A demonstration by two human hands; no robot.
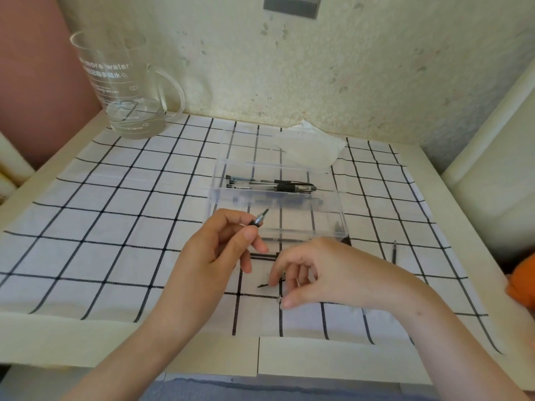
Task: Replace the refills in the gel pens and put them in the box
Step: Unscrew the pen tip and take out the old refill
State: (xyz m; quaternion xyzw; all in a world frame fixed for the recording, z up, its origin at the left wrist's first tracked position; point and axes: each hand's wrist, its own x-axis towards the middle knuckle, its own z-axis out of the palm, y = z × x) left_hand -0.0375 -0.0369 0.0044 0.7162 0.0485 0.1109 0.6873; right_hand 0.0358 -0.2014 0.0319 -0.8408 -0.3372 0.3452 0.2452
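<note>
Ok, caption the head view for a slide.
Left hand pinches a pen tip; right hand grips small parts near the box.

I log: box (339, 217), clear glossy plastic; tablecloth (115, 227), matt woven cloth; jug (115, 91), clear, glossy; tissue (312, 149), soft paper; wall (347, 68), rough.

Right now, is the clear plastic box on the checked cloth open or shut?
Open. The clear plastic box is uncovered on top, and the black-gripped gel pens lie exposed inside it.

We see our left hand (220, 250) and right hand (318, 270) on bare forearms (162, 328), with blue-grey fabric (260, 392) showing just below the table's (333, 357) near edge.
</note>
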